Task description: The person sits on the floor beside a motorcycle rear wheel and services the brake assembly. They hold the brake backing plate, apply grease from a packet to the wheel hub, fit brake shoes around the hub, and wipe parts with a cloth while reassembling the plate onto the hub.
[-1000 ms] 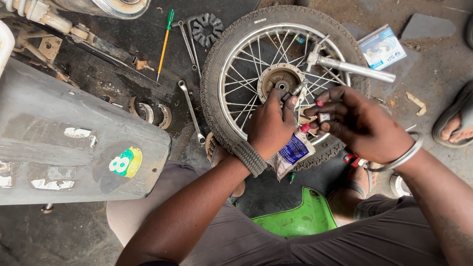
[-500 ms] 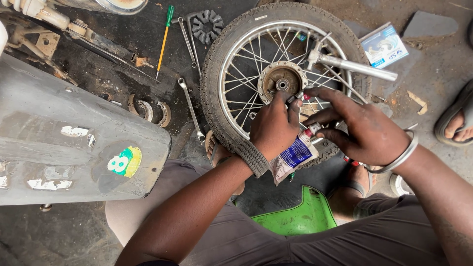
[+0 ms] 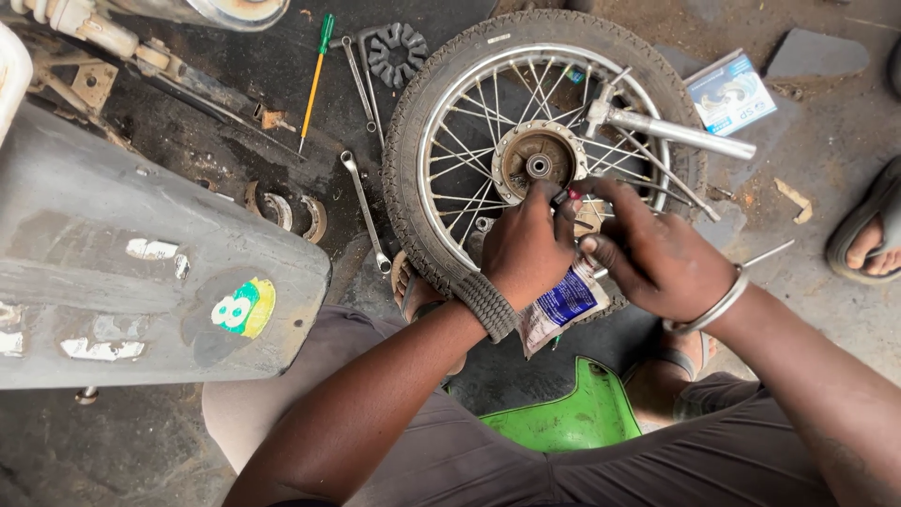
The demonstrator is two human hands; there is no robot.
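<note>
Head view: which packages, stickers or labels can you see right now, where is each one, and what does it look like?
Sachet: crumpled blue and white packet, held under the left hand, beside the right hand, at the wheel's near edge.
Small box: white and light blue carton on the ground, right of the wheel.
Round sticker: yellow, green and blue, on the grey panel at left.
Worn white label patches: same panel.

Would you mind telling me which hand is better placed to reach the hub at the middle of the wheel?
Left. The left hand sits just below the hub, fingertips nearly at it, while the right hand lies further off to the side.
</note>
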